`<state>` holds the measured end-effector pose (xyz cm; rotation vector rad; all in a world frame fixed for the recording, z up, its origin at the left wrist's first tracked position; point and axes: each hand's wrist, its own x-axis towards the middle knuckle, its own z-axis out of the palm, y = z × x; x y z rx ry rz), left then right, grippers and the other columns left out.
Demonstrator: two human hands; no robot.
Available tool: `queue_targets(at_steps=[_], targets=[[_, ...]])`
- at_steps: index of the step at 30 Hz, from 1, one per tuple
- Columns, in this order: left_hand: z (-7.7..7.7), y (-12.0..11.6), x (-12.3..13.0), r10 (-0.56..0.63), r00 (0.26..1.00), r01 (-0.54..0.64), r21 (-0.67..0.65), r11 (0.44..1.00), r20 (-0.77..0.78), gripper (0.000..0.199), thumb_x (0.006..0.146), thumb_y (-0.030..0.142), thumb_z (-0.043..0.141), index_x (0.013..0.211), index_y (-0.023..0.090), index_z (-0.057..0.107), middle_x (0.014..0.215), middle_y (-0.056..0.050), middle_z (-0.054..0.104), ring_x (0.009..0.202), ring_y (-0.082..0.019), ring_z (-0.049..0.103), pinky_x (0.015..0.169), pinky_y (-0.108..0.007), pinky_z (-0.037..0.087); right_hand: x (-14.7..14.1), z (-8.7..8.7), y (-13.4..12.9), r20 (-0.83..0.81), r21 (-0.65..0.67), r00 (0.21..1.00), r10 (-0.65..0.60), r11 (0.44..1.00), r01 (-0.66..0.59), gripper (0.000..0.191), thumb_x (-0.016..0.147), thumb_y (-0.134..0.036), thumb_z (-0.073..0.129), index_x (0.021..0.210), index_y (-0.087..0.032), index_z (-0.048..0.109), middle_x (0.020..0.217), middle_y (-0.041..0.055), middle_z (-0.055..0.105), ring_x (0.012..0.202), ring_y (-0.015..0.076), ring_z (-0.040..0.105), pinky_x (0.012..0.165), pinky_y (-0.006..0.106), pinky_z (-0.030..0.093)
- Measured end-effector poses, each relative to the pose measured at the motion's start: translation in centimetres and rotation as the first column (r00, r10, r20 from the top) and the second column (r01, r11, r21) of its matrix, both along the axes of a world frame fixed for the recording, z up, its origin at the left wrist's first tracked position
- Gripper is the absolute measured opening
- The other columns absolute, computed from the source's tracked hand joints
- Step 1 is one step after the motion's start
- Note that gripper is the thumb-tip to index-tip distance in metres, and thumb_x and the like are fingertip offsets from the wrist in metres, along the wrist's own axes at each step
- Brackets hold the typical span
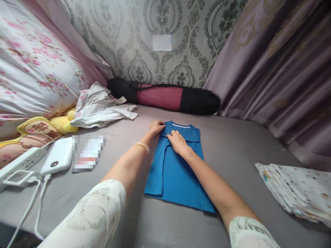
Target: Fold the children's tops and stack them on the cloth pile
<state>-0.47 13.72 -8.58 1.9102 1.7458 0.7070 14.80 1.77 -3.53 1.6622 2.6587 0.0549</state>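
One blue shirt [181, 175] lies on the grey bed [232, 148], in front of the person, its collar pointing away; one white strip shows inside the collar, one flap lies across the upper part, and one long fold runs down the left side.

Two hands are on the shirt; the left hand [157, 127] is at its upper left edge, fingers bent and close together, though I cannot tell whether cloth is pinched between them; the right hand [178, 141] rests on the upper part below the collar, fingers curled and narrow, tips against the cloth, and a grip is likewise impossible to tell; one pale bangle [142, 147] circles the left forearm.

Beyond the shirt lies one long bag [160, 96], black at both ends and dark red in the middle, near the patterned wall [124, 38], which bears one white card [162, 42]; to the left are one crumpled white cloth [98, 105], yellow plush [38, 129], one power strip [24, 163], one charger [20, 178], one white power bank [58, 155], two white cables [39, 210] and one pixelated item [89, 153]; to the right lies one folded spotted cloth [297, 189], well apart from the shirt, with a mauve curtain [258, 69] behind.
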Motion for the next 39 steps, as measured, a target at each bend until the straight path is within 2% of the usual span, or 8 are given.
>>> queue_targets(at_steps=[7, 12, 17, 24, 28, 32, 35, 39], targets=[[0.5, -0.5, 0.2, 0.027, 0.996, -0.023, 0.046, 0.999, -0.086, 0.031, 0.086, 0.040, 0.060, 0.110, 0.023, 0.069, 0.113, -0.008, 0.070, 0.112, -0.027, 0.059, 0.095, -0.041, 0.045, 0.3, -0.7, 0.0, -0.141, 0.016, 0.989, -0.050, 0.999, 0.052, 0.043, 0.091, -0.009, 0.035, 0.123, -0.016, 0.063, 0.126, 0.0143, 0.058, 0.116, 0.0260, 0.051, 0.095, 0.036, 0.041], [1.0, -1.3, 0.7, -0.022, 0.990, 0.058, 0.258, 0.964, -0.140, 0.033, 0.096, 0.035, 0.041, 0.115, 0.023, 0.065, 0.126, -0.009, 0.063, 0.121, -0.025, 0.054, 0.104, -0.044, 0.039, -0.5, -2.4, 0.0, -0.213, 0.041, 0.977, -0.018, 0.999, 0.027, 0.058, 0.099, -0.031, 0.027, 0.151, -0.006, 0.031, 0.158, 0.0144, 0.027, 0.147, 0.0257, 0.019, 0.119, 0.042, 0.015], [-0.5, -1.6, 1.1, -0.332, 0.898, 0.369, 0.084, 0.925, -0.290, 0.045, 0.100, 0.033, 0.029, 0.134, 0.019, 0.054, 0.149, -0.010, 0.045, 0.140, -0.022, 0.037, 0.116, -0.043, 0.026, -0.7, -4.0, -0.1, -0.206, -0.097, 0.977, -0.056, 0.995, 0.037, 0.067, 0.100, -0.040, 0.022, 0.152, 0.001, 0.025, 0.159, 0.0175, 0.021, 0.148, 0.0269, 0.015, 0.120, 0.043, 0.010], [-1.0, -1.5, 1.0, -0.395, 0.839, 0.406, -0.052, 0.912, -0.374, 0.052, 0.101, 0.039, 0.022, 0.148, 0.023, 0.037, 0.160, -0.009, 0.027, 0.149, -0.023, 0.018, 0.118, -0.051, 0.017, -0.7, -3.9, 0.0, -0.249, -0.155, 0.965, -0.077, 0.987, 0.039, 0.067, 0.099, -0.040, 0.024, 0.151, 0.002, 0.026, 0.159, 0.0192, 0.020, 0.149, 0.0269, 0.013, 0.120, 0.042, 0.009], [0.5, -1.7, 1.0, -0.308, 0.908, 0.319, -0.008, 0.948, -0.283, 0.053, 0.101, 0.041, 0.020, 0.148, 0.024, 0.036, 0.158, -0.009, 0.031, 0.147, -0.023, 0.023, 0.117, -0.052, 0.020, 0.7, -2.4, 0.9, -0.355, -0.254, 0.929, -0.105, 0.967, 0.012, 0.067, 0.100, -0.045, 0.016, 0.154, -0.005, 0.022, 0.161, 0.0139, 0.016, 0.149, 0.0224, 0.012, 0.120, 0.040, 0.011], [2.0, -2.7, 1.3, -0.126, 0.961, 0.171, 0.170, 0.971, -0.245, 0.053, 0.101, 0.038, 0.018, 0.145, 0.016, 0.040, 0.155, -0.013, 0.036, 0.146, -0.022, 0.027, 0.119, -0.048, 0.018, 3.7, -0.9, 2.1, -0.387, -0.145, 0.870, -0.305, 0.952, 0.269, 0.065, 0.100, -0.040, 0.017, 0.154, -0.003, 0.020, 0.162, 0.0142, 0.014, 0.150, 0.0232, 0.008, 0.120, 0.041, 0.007], [2.0, -3.6, 2.0, -0.201, 0.915, 0.260, 0.130, 0.957, -0.348, 0.055, 0.101, 0.040, 0.021, 0.144, 0.012, 0.041, 0.154, -0.015, 0.036, 0.146, -0.025, 0.025, 0.120, -0.048, 0.015, 5.8, -1.1, 2.7, -0.339, -0.135, 0.819, -0.462, 0.886, 0.444, 0.067, 0.100, -0.042, 0.018, 0.153, 0.001, 0.020, 0.161, 0.0171, 0.014, 0.149, 0.0267, 0.009, 0.120, 0.042, 0.007], [0.2, -4.4, 3.4, -0.252, 0.869, 0.293, 0.032, 0.956, -0.426, 0.066, 0.099, 0.051, 0.023, 0.147, 0.007, 0.035, 0.158, -0.020, 0.026, 0.148, -0.030, 0.019, 0.120, -0.048, 0.013, 6.6, -3.2, 2.8, -0.259, -0.136, 0.828, -0.498, 0.867, 0.480, 0.073, 0.100, -0.047, 0.021, 0.152, 0.004, 0.020, 0.160, 0.0201, 0.015, 0.149, 0.0295, 0.009, 0.120, 0.043, 0.008]])
